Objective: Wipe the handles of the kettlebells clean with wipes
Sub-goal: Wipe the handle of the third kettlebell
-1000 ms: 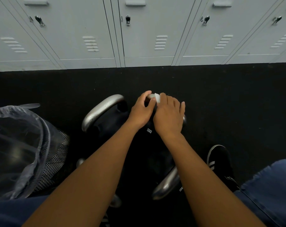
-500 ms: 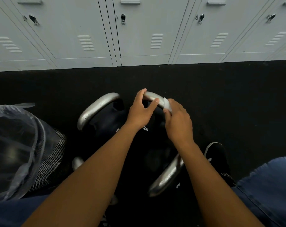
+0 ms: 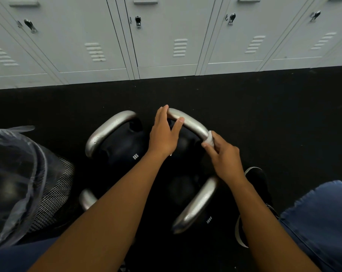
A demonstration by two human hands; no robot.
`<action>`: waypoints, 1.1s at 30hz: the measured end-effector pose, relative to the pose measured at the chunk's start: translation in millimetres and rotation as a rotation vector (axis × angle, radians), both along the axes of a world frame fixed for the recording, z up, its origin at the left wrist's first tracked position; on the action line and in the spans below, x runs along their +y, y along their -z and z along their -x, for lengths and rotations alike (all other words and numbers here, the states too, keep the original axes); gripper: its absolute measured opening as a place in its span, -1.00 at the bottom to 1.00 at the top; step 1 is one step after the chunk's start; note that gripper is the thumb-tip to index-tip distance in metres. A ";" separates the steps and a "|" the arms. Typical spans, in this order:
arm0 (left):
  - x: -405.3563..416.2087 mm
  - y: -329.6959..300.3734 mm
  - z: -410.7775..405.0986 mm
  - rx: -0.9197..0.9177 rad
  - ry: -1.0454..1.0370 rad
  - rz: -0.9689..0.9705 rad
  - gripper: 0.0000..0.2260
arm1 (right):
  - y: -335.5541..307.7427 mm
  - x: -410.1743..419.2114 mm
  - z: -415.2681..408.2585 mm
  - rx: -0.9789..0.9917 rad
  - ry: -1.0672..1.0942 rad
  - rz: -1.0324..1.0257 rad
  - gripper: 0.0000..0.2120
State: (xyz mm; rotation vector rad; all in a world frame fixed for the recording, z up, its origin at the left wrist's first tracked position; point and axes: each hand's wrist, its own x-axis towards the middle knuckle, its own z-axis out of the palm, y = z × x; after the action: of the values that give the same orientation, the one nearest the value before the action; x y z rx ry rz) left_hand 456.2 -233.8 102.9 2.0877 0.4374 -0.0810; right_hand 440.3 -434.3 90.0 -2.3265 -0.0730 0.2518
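**Kettlebell handle wipe-down: handling notes**

The work area was a black rubber-type floor (image 3: 264, 114) running along a far row of pale grey lockers (image 3: 166, 36). A mesh waste bin lined with a clear bag (image 3: 19, 183) stood at the near left.

Four black kettlebells stood grouped on the floor in front of the person. The far-right kettlebell (image 3: 183, 146) was the one being serviced. Its steel handle (image 3: 187, 120) ran diagonally from far left to near right.

Hand states:
- The left hand (image 3: 164, 138) clasped the far-left end of that handle, thumb on the near side and fingers over the top.
- The right hand (image 3: 223, 156) pinched a small white wipe (image 3: 210, 139) around the near-right bend of the same handle.

Handling judgement: the kettlebells were probably heavy and rigid and unlikely to shift under wiping pressure. The polished handle looked smooth and likely turned slippery when damp, so a steadying hold at the opposite end was appropriate. The wipe was soft and thin; it was best wrapped around the bar and slid lengthwise.

The far-left handle (image 3: 109, 128), marked 8KG on its bell, and the near-right handle (image 3: 197, 205) showed specks or droplets and probably awaited wiping.
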 end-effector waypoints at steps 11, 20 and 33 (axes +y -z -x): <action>2.5 -1.2 -1.0 0.046 -0.020 0.076 -0.37 | 9.0 5.9 -0.7 -0.105 0.030 -0.146 -0.64; -4.3 -5.8 0.3 0.065 0.018 0.050 0.02 | 25.2 -3.0 0.7 -0.036 0.057 -0.248 -0.64; -9.9 2.0 -0.9 0.071 0.010 0.029 0.19 | 42.9 -4.3 -3.0 0.017 0.071 -0.232 -0.76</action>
State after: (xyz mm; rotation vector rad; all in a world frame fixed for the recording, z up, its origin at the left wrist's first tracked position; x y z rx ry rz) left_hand 457.1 -243.7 101.0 2.0639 0.4654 -0.1666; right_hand 443.3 -438.6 47.1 -2.0918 -0.0104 0.2160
